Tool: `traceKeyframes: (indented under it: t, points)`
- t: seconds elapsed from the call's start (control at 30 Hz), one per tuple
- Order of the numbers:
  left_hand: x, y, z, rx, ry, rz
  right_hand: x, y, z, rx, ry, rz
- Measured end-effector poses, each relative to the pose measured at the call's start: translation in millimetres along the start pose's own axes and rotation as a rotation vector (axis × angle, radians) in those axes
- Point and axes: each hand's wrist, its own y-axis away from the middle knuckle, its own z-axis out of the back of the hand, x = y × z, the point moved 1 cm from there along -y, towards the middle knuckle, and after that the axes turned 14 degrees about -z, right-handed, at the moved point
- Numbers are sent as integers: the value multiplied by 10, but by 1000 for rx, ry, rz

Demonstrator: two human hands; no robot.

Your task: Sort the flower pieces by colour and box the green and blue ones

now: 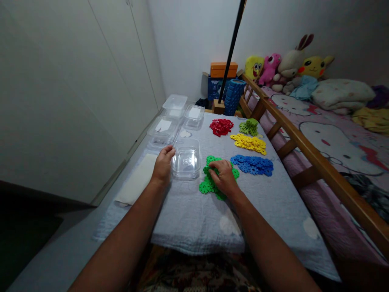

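Observation:
My left hand (pixel 163 164) rests against the left side of a clear plastic tub (pixel 186 163), its fingers curled round the rim. My right hand (pixel 223 175) lies on a heap of dark green plastic flower-shaped pieces (pixel 207 186), fingers bent and pinched on some of them. The tub looks empty and stands just left of the green heap, on a pale quilted cloth (pixel 194 219).
Blue (pixel 252 165), yellow (pixel 249 143), red (pixel 221 126) and light green (pixel 249 127) heaps lie farther back on the cloth. More clear tubs (pixel 170 121) stand back left, a folded white cloth (pixel 138 182) at left. A wooden bed rail (pixel 304 142) runs along the right.

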Motion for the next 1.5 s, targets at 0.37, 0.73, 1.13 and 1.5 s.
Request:
traceKeyframes:
  t: [0.37,0.73,1.13,1.5]
  points:
    - [-38,-308,-85,39,61,84,183,-80,169,-111,-457,-81]
    - [-51,-321,-29,91,54,164,560,-171,42,-94,-154,81]
    - [-2,-236,-26,70,64,124,430,-101,-70,-52,-132,107]
    - [71,-206,-76,43,121,105,88,-210,131,-209,-109,-66]
